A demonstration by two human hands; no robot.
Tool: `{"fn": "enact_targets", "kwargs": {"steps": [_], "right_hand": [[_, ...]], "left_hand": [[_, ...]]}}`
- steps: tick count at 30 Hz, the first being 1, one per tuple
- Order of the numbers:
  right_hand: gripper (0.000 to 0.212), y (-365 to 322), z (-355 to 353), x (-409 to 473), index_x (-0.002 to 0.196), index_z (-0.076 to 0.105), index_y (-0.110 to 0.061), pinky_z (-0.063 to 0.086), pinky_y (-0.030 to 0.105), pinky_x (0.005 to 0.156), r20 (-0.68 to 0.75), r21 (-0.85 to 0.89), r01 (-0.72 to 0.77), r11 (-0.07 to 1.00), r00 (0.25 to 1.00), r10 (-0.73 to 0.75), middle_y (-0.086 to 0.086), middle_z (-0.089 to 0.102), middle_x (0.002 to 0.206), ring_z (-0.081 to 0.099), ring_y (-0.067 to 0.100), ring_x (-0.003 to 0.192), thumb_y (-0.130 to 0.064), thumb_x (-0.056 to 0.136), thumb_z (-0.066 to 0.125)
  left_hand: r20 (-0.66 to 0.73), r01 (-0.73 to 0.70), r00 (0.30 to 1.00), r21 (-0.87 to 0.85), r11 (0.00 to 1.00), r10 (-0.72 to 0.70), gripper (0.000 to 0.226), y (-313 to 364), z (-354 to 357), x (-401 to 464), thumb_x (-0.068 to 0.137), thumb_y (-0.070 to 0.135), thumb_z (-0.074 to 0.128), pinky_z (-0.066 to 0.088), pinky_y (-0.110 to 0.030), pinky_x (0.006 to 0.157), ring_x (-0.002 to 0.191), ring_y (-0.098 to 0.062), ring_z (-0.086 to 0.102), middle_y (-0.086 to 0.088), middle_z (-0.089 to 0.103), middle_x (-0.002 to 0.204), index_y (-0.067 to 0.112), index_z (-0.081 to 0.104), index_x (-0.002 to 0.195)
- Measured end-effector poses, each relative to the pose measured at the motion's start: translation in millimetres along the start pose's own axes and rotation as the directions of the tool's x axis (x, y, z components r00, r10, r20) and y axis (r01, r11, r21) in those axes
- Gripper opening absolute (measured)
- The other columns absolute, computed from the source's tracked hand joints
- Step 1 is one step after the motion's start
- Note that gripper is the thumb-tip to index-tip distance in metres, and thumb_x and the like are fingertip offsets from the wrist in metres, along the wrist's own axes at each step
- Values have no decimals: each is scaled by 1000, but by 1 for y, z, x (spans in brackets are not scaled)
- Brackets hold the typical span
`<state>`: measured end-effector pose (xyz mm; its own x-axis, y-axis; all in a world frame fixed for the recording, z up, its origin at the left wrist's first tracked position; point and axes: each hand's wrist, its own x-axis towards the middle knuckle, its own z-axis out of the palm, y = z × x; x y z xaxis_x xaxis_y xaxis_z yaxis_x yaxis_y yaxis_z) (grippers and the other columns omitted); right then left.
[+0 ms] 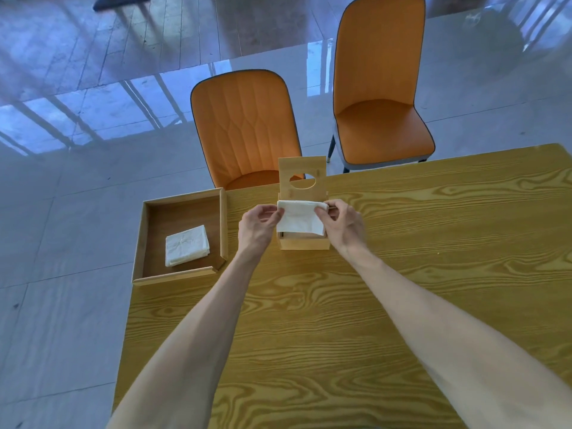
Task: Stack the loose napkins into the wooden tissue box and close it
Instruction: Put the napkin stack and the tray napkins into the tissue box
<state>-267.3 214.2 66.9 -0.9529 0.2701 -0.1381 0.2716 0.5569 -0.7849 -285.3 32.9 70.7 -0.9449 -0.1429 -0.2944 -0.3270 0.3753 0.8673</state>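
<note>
A small wooden tissue box (305,244) stands near the table's far edge, its lid (302,175) with a round hole swung upright behind it. A white napkin (300,218) is stretched flat over the box's open top. My left hand (258,226) pinches its left edge and my right hand (342,226) pinches its right edge. What lies inside the box is hidden by the napkin. A small stack of folded white napkins (186,246) rests in the wooden tray (181,275) to the left.
The tray overhangs the left edge of the wood-grain table (387,305). Two orange chairs (244,128) (382,88) stand beyond the far edge on a glossy tiled floor.
</note>
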Motion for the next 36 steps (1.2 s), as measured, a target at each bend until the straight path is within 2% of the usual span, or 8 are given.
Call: {"fn": "enact_targets", "kwargs": {"steps": [4,6,9,13,18,26,31,36], "right_hand": [[34,3,13,15,102,69,-11,44,28,54,-27,-84,-77,994,997,75,5,72,87,63,21,74,-41,96,52],[38,9,17,20,102,70,-11,44,28,55,-31,-130,-82,988,996,78,9,72,90,65,24,78,-42,97,50],[35,11,17,24,107,70,-15,46,30,64,-15,-197,-103,975,995,102,7,63,105,57,20,80,-42,94,54],[31,12,19,27,110,71,-17,45,29,66,-23,-248,-86,965,996,83,8,55,110,57,22,86,-40,92,61],[28,12,24,29,108,73,-17,39,27,65,-44,-296,-54,954,998,43,7,55,114,58,24,99,-37,90,65],[29,17,30,31,117,64,-21,52,31,63,-16,-317,-39,948,999,36,5,56,118,64,24,90,-26,88,68],[35,20,32,34,114,49,-18,43,30,59,-2,-275,-53,960,999,55,7,56,114,62,23,87,-19,86,71],[32,24,28,31,113,50,-17,45,32,59,42,-258,-59,964,997,72,9,55,115,61,23,84,-19,87,69]], "left_hand": [[-36,39,999,99,994,-35,34,0,12,19,89,41,68,55,-34,89,101,-16,67,-2,74,109,14,72,111],[-37,45,999,207,977,-39,34,-1,17,24,91,42,64,55,-38,90,104,-18,67,-1,74,112,16,74,110],[-44,41,999,385,922,-26,33,-6,21,26,90,45,60,53,-36,84,108,-22,63,-3,69,118,20,75,105],[-65,28,998,463,886,2,29,-8,24,22,90,47,59,43,-31,75,106,-23,60,-2,63,116,24,74,102],[-121,40,993,440,897,15,27,-6,27,19,87,46,62,49,-34,77,100,-23,66,0,72,108,24,75,95],[-170,96,985,376,922,-33,23,-10,32,18,86,30,68,50,-33,79,93,-21,67,4,73,105,18,63,106],[-164,117,985,350,929,-62,28,-15,32,18,87,32,69,54,-35,78,89,-22,69,2,74,102,20,59,109],[-92,127,991,353,927,-100,30,-12,28,7,91,35,63,54,-35,81,92,-21,68,2,72,107,21,59,117]]}}
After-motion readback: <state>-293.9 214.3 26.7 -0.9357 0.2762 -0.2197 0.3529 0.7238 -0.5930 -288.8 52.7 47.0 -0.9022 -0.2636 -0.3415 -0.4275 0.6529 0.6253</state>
